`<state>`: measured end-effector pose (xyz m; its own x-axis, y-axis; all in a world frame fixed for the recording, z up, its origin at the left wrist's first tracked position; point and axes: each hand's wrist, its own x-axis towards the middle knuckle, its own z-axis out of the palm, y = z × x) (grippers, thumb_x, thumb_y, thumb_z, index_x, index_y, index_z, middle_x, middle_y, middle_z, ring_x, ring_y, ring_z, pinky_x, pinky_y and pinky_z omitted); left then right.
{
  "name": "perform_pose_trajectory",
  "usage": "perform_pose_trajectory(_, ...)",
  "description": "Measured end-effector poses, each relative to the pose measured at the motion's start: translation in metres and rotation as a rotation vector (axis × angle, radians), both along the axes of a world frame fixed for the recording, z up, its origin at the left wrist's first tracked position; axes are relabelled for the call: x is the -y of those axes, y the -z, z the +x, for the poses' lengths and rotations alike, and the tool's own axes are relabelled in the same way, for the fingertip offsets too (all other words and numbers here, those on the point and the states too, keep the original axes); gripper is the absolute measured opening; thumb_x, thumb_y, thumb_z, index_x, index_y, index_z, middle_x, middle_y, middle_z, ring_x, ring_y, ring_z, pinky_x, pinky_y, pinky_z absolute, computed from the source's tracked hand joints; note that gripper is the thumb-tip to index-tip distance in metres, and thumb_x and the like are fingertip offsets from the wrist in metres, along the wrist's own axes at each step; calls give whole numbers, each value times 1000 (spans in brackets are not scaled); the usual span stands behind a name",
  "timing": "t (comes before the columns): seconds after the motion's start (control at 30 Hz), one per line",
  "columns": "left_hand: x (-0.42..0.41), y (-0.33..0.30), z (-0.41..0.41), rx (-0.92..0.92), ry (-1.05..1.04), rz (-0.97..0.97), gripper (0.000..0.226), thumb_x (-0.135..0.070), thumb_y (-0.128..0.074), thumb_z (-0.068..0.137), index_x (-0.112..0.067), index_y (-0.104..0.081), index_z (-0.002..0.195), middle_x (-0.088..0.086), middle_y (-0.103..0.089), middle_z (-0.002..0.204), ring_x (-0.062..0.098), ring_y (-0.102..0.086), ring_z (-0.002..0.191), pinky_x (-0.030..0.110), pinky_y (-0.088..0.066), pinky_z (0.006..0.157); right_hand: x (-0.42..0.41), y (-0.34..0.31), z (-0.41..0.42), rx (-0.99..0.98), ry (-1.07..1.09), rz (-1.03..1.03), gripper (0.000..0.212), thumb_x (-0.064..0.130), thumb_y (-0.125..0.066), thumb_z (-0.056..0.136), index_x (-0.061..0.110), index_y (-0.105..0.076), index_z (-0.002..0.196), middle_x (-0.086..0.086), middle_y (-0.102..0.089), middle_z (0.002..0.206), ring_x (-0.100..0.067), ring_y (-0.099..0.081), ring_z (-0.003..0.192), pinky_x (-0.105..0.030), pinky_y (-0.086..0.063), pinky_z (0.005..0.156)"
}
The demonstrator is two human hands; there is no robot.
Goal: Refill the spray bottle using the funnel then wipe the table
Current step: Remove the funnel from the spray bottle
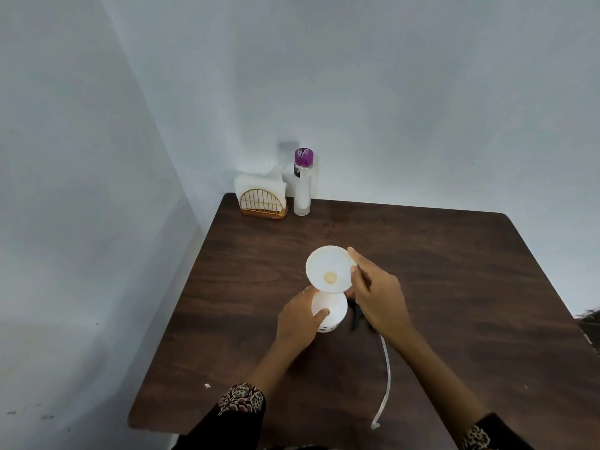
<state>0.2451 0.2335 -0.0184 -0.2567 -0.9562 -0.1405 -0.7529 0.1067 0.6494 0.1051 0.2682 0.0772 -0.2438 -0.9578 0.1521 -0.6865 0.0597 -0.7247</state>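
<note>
A white spray bottle body [331,315] stands in the middle of the dark wooden table [454,271]. My left hand [300,321] grips its side. A white funnel [329,268] sits tilted over the bottle's mouth, and my right hand [376,297] pinches the funnel's right rim. The black spray head [357,315] lies on the table behind my right hand, mostly hidden. Its clear dip tube [384,384] trails toward the near edge. A clear bottle with a purple cap [302,183] stands at the back left corner.
A gold wire holder with white napkins [263,198] stands left of the purple-capped bottle, against the walls. A small white scrap [207,385] lies near the table's front left edge. Walls close in behind and to the left.
</note>
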Motion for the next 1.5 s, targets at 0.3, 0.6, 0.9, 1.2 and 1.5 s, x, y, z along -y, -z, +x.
perform_pose_trajectory(0.3,0,0,0,-20,12,-5,55,-39,-55,90,-18,-41,139,2,-52,137,20,-50,124,32,-41,101,2,-3,-2,-46,0,27,41,18,-44,97,20,-46,138,-7,-72,93,-19,-62,70,-29,-47,62)
perform_pose_trajectory(0.6,1,1,0,-38,-4,-3,51,-38,-57,89,-14,-47,133,4,-56,131,22,-53,119,34,-44,97,0,-2,3,25,-36,152,45,18,-46,95,18,-43,140,-4,-61,129,-18,-64,100,-30,-53,87)
perform_pose_trajectory(0.9,4,8,1,-37,18,-2,58,-39,-58,89,-23,-39,141,-2,-50,141,18,-48,126,31,-39,103,0,-17,-3,242,65,22,37,13,-49,94,18,-55,130,-2,-67,117,-24,-66,93,-38,-56,82)
perform_pose_trajectory(1.2,6,10,2,-73,19,0,58,-32,-61,87,-21,-40,141,-2,-49,141,19,-47,127,30,-39,103,0,-14,-7,318,69,35,34,12,-51,94,18,-57,127,2,-65,120,-18,-63,105,-39,-56,86)
perform_pose_trajectory(1.5,29,-52,9,-828,-355,208,47,8,-44,90,-10,-50,132,6,-55,133,18,-52,123,30,-44,102,11,-29,-20,478,95,-36,21,19,-51,95,27,-53,115,1,-71,80,-7,-64,56,-19,-51,61)
